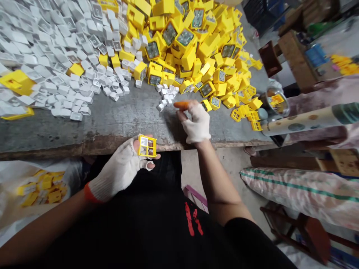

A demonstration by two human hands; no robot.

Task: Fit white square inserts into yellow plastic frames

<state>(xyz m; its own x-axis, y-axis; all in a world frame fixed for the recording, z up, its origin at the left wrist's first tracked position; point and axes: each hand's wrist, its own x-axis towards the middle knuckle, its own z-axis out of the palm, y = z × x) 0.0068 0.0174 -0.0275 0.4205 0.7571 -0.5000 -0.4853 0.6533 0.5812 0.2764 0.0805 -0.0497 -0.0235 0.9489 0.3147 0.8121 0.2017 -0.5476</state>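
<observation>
I see the left hand [123, 166] curled around a yellow plastic four-pane frame [147, 147] at the desk's [120, 127] near edge; the right hand [198, 123], half-curled, grip unclear, nears small white plastic blocks [168, 95], yellow plastic boxes [189, 56] crowding beyond.

A grey worktop [126, 123] with a scuffed, stained surface runs from nine o'clock across to three, its front edge worn brown and chipped. Pale, bare floor [230, 160] shows from four to six o'clock, with a purple bar [198, 196] slanting across it between five and six. Toward four o'clock lies a long pale sack [297, 186] with green stripes, and dark reddish-brown wooden furniture [312, 235] stands beyond it. At two o'clock is a lighter wooden table [297, 59], and between one and two a dark crate [256, 15]. The light is soft, dimming toward the lower edge.
</observation>
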